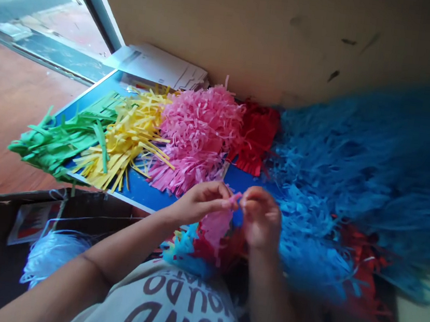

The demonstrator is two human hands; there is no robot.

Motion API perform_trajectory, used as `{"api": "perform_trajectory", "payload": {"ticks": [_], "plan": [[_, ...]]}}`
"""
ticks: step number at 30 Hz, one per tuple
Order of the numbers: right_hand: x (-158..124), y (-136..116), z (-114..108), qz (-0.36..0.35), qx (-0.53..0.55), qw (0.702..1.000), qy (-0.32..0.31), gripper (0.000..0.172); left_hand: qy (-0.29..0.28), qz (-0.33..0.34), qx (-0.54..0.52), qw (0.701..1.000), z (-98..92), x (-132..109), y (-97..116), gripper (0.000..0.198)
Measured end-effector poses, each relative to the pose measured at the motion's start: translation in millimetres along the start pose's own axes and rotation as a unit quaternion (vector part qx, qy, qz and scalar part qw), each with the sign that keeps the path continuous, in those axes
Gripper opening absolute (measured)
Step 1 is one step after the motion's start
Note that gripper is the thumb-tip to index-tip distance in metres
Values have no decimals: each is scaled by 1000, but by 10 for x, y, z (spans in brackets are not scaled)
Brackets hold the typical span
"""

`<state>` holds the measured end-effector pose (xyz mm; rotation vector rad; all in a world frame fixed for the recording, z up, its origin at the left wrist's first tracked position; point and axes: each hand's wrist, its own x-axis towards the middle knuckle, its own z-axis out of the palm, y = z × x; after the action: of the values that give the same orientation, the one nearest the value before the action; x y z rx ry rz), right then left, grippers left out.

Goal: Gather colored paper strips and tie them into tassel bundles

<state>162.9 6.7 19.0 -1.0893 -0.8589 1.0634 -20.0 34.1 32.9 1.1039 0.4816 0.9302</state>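
My left hand (210,200) pinches the twisted top of a pink fringed paper strip (217,226) between thumb and fingers. Curled in close beside it, my right hand (261,216) has its fingertips on the same pink tip. The pink sheet hangs down in front of my chest. Below it, blue, red and yellow fringed paper (185,246) is gathered near my lap, partly hidden by my hands and forearms.
On a blue table (242,180) lie green fringes (71,138), yellow fringes (124,134), pink fringes (200,120) and red fringes (257,135). A large blue fringe heap (356,162) spreads to the right. White string (56,256) sits in a box at lower left. Papers (160,65) lie against the wall.
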Motion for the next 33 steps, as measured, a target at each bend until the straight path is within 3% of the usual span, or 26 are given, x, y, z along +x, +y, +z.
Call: {"api": "perform_trajectory", "payload": {"ticks": [2, 3, 4, 7, 10, 13, 16, 19, 21, 23, 27, 33], "plan": [[294, 94, -364, -11, -197, 977, 81, 31, 13, -37, -36, 999, -106, -23, 37, 30], [445, 154, -545, -18, -341, 934, 110, 31, 20, -52, -40, 998, -156, -33, 48, 32], [583, 219, -706, -11, -461, 884, 82, 30, 25, -65, -34, 997, -199, -37, 51, 33], [853, 416, -990, 3, -555, 831, 47, 20, 39, -104, 16, 994, -255, -14, 17, 36], [928, 524, -1020, 13, -575, 817, 28, 10, 44, -136, 84, 986, -218, 33, -29, 47], [887, 432, -954, 12, -586, 810, 18, 6, 56, -137, 127, 981, -171, 41, -40, 54], [670, 187, -804, -48, -559, 827, 42, 11, 56, -117, 145, 981, -145, -10, -31, 53], [227, 0, -520, -119, -405, 906, 34, 17, 39, -79, 157, 984, -100, -83, -30, 48], [-100, -13, -305, -64, -263, 963, 7, 17, 38, -43, 172, 983, -53, -125, -32, 45], [-354, 45, -134, 10, -137, 990, 1, 17, 47, -9, 194, 980, -6, -158, -33, 42], [-548, 151, 16, 47, -14, 998, 36, 21, 44, 41, 245, 968, 59, -210, -17, 36], [-619, 93, 70, 32, 4, 998, 58, 17, 34, 97, 322, 941, 113, -262, 23, 29]]}}
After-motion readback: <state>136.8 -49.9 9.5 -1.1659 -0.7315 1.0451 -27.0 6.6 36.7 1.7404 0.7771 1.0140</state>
